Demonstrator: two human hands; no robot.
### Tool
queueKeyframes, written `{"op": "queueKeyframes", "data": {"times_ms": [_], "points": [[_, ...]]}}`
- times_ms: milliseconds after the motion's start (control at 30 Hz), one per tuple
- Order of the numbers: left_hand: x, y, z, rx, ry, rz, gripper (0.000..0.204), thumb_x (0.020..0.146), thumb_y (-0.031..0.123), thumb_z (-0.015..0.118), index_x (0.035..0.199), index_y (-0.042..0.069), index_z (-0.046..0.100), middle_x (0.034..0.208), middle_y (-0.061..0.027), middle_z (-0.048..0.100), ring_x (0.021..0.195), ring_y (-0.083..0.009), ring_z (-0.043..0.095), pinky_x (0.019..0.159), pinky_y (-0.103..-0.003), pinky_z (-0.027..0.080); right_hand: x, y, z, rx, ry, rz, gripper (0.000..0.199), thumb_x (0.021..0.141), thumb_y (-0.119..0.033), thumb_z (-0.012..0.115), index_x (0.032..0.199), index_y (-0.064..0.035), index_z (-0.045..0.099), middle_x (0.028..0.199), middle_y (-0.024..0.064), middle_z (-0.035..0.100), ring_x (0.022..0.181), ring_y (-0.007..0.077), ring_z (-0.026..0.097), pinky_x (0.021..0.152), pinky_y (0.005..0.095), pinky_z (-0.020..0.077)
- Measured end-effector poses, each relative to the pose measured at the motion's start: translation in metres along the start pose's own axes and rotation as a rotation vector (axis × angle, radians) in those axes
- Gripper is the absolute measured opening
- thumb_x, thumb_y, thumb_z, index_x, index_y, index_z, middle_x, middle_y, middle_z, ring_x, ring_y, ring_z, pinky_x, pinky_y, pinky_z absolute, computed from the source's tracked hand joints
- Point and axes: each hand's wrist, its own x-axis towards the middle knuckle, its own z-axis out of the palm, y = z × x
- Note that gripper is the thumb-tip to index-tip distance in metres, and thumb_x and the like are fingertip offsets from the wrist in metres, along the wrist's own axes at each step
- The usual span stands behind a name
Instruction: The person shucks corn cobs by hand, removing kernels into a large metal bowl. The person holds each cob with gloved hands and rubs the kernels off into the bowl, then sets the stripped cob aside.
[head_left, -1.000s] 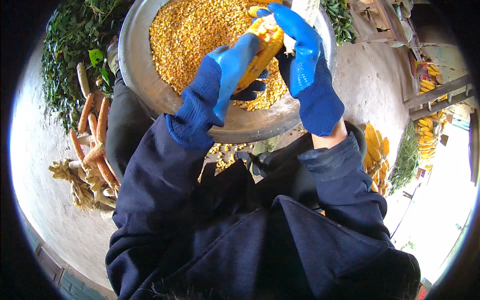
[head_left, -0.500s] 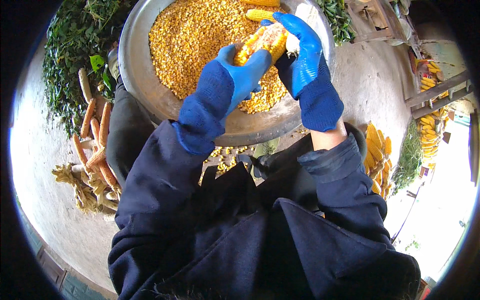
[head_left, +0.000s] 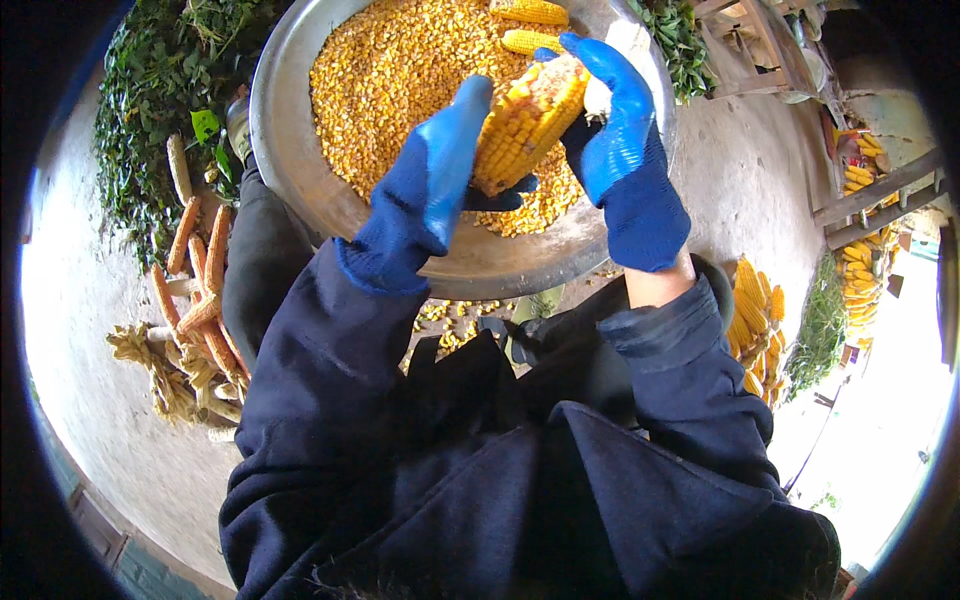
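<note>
Gripping corn cob (head_left: 527,122) (between fingers (head_left: 455,150))

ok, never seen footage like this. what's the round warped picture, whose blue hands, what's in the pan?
There is only one view: a wide fisheye camera worn on a person's head, looking down, so straight edges bend toward the rim. The dark blue jacket at the bottom is the wearer's own body and sleeves.

No machine here: the two hands are the person's, in blue gloves. The left hand and right hand both have a grip on one yellow corn cob, held over a wide metal basin full of loose corn kernels.

Two more whole cobs lie at the basin's far edge. On the concrete floor to the left are stripped bare cobs and green leaves; to the right, a pile of unshelled yellow cobs.
</note>
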Motion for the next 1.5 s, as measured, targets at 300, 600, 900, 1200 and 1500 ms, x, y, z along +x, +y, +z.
{"op": "queueKeyframes", "data": {"times_ms": [300,600,900,1200,1500], "points": [[-0.019,0.012,-0.001,-0.125,-0.249,-0.178,0.067,0.099,0.058,0.046,0.143,0.008,0.048,0.119,-0.0207,0.068,0.091,-0.0249,0.073,0.07,-0.031,0.061,0.004,-0.013,0.0,0.344,-0.011,0.181,0.044,0.093,-0.025,0.061,0.13,-0.0025,0.06,0.128,0.0169,0.063,0.119,0.0286,0.06,0.108,0.0423,0.0435],[-0.028,0.017,0.011,0.055,-0.164,-0.229,0.069,0.094,0.063,0.05,0.136,0.009,0.055,0.107,-0.0193,0.071,0.085,-0.0258,0.073,0.069,-0.034,0.06,-0.002,-0.004,-0.005,-0.09,-0.183,-0.103,0.041,0.099,-0.023,0.051,0.131,-0.0003,0.059,0.128,0.0174,0.065,0.12,0.0258,0.06,0.109,0.0379,0.043],[-0.009,0.005,0.004,0.041,-0.198,-0.29,0.073,0.097,0.066,0.043,0.141,0.008,0.049,0.117,-0.0172,0.068,0.088,-0.0258,0.072,0.072,-0.036,0.062,-0.009,-0.002,0.0,-0.192,-0.172,-0.107,0.04,0.102,-0.026,0.047,0.132,-0.0019,0.059,0.131,0.0165,0.063,0.122,0.0252,0.06,0.109,0.0379,0.0429],[-0.012,0.001,0.0,-0.104,-0.308,-0.048,0.056,0.098,0.038,0.063,0.137,0.0,0.052,0.12,-0.0119,0.066,0.101,-0.0207,0.069,0.088,-0.033,0.059,0.003,-0.016,0.0,0.343,0.012,0.202,0.032,0.096,-0.025,0.057,0.119,-0.0032,0.065,0.119,0.0134,0.068,0.112,0.0245,0.064,0.103,0.0376,0.0471],[-0.011,0.007,0.017,-0.086,0.032,-0.096,0.049,0.088,0.034,0.076,0.117,-0.003,0.061,0.096,-0.0104,0.07,0.068,-0.017,0.07,0.056,-0.028,0.059,-0.009,-0.006,0.002,-0.194,-0.1,-0.115,0.038,0.101,-0.023,0.048,0.132,-0.0046,0.06,0.13,0.0108,0.064,0.121,0.0204,0.059,0.107,0.0353,0.0442]]}}
